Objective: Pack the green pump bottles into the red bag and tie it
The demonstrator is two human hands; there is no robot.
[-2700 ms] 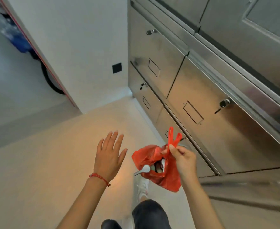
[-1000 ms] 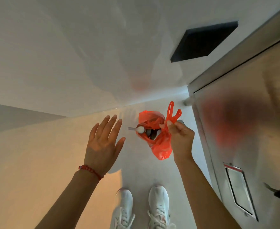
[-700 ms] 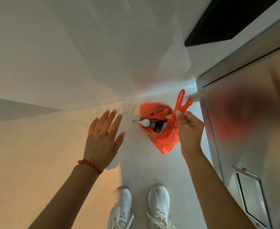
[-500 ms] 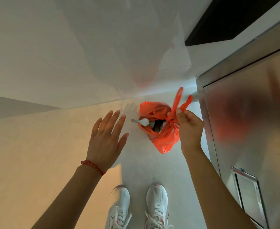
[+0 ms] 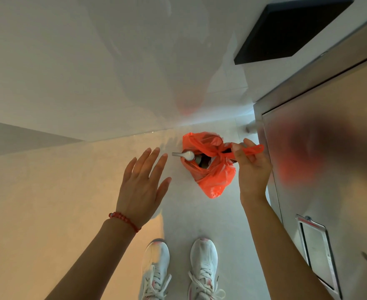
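The red bag [image 5: 212, 176] hangs low over the floor near the corner of the wall and a steel cabinet. Its handles are knotted, and my right hand [image 5: 251, 167] pinches the handle loop, which now lies flat to the right. A white pump head [image 5: 183, 155] pokes out of a gap on the bag's left side, with a dark bottle body visible inside. My left hand [image 5: 143, 187] hovers left of the bag with fingers spread, holding nothing and not touching it.
A steel cabinet door [image 5: 329, 169] with a label holder stands close on the right. A white wall [image 5: 91, 61] runs behind the bag, with a black plate [image 5: 286, 29] on it. My two white sneakers [image 5: 180, 269] stand on the pale floor below.
I have walked to the corner and brought the bag down. In the last half second the handle loop swung from upright to lying sideways, and my right hand's grip loosened.
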